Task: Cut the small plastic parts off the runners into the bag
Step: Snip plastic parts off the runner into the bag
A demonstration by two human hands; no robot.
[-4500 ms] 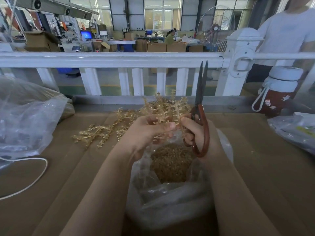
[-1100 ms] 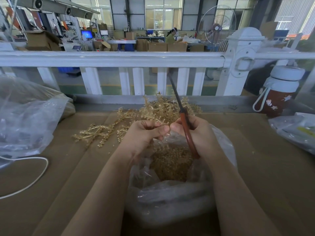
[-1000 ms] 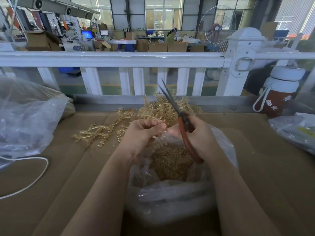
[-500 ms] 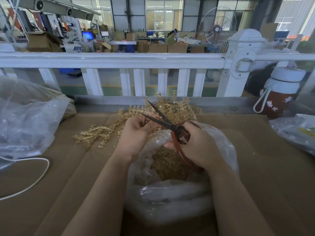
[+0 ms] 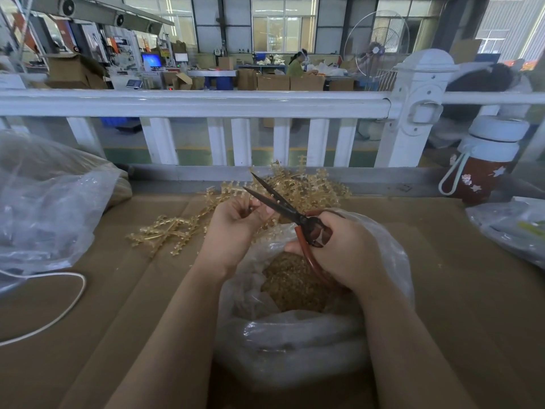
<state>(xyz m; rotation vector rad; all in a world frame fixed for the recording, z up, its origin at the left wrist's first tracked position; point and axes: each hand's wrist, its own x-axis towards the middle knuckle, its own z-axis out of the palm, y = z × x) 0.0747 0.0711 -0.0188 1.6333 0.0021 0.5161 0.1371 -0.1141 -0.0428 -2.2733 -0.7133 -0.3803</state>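
Observation:
My left hand (image 5: 236, 228) pinches a gold-coloured plastic runner (image 5: 267, 224) above the open clear bag (image 5: 295, 343), which holds a heap of small brown cut parts (image 5: 292, 281). My right hand (image 5: 345, 249) grips red-handled scissors (image 5: 298, 219); their dark blades are parted and point up-left, right beside my left fingertips. A pile of uncut gold runners (image 5: 306, 190) lies on the cardboard behind the hands, and more runners (image 5: 165, 231) are spread to the left.
A large clear bag (image 5: 44, 202) and a white cord (image 5: 59, 308) lie on the left. A red bottle with a white lid (image 5: 486, 163) and another plastic bag (image 5: 513, 228) sit at the right. A white railing (image 5: 206, 101) runs behind the cardboard-covered table (image 5: 472, 305).
My right hand swung the scissors from upright down to the left and opened the blades beside my left fingers. My left hand stayed over the bag with the runner.

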